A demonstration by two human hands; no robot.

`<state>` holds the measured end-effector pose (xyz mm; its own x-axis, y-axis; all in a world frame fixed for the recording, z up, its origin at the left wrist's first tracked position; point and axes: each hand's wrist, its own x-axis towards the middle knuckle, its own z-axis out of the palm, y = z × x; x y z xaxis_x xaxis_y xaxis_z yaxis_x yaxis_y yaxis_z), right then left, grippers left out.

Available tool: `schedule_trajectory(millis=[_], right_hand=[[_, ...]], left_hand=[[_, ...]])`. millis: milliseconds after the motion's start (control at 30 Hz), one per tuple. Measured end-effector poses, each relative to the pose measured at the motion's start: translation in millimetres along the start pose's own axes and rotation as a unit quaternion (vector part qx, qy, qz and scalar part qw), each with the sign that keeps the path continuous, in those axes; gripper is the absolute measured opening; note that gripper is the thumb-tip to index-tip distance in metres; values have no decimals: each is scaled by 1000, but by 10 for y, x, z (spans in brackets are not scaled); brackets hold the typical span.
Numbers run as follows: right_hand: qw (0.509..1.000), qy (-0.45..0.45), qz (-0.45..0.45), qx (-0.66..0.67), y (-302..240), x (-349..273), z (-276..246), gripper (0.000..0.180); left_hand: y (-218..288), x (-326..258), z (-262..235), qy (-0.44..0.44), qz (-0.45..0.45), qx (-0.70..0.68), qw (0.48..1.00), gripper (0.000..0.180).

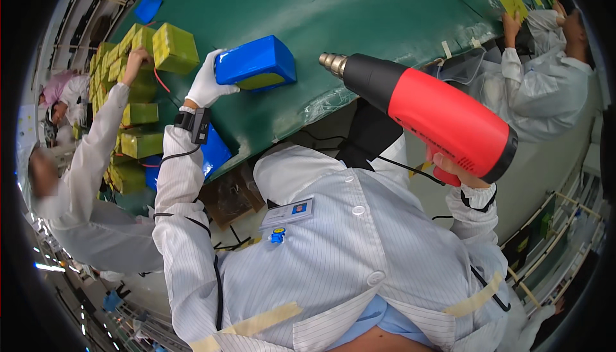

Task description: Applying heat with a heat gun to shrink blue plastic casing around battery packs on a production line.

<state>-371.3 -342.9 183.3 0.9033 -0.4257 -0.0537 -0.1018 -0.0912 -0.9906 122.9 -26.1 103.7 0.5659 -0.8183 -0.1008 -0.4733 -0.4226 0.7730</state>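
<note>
My gloved left hand grips one end of a battery pack in glossy blue wrap, held at the table's near side. A yellow-green patch shows on the pack's lower face. Wrapped round the handle of a red and black heat gun is my right hand, mostly hidden behind the tool's body. The gun's metal nozzle points left toward the pack, with a gap between them.
Stacked yellow battery blocks with red wires fill the left of the green table. A co-worker's hand touches them. Blue wraps lie near my left forearm. Another person sits at the right, holding a yellow sheet.
</note>
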Motion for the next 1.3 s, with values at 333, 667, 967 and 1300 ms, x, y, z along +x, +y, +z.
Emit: schedule_trajectory(millis=[333, 667, 967, 1300], right_hand=[[923, -65, -65, -375, 270, 21, -88, 47], [997, 50, 62, -18, 47, 64, 48, 44], [970, -37, -134, -197, -51, 255, 50, 41], [992, -116, -13, -44, -439, 238, 6, 38]], left_hand=[[1128, -66, 820, 116, 83, 388, 911, 96], [848, -334, 593, 182, 34, 423, 887, 90], [1181, -239, 991, 135, 153, 361, 910, 88], [990, -129, 929, 201, 63, 418, 884, 90]])
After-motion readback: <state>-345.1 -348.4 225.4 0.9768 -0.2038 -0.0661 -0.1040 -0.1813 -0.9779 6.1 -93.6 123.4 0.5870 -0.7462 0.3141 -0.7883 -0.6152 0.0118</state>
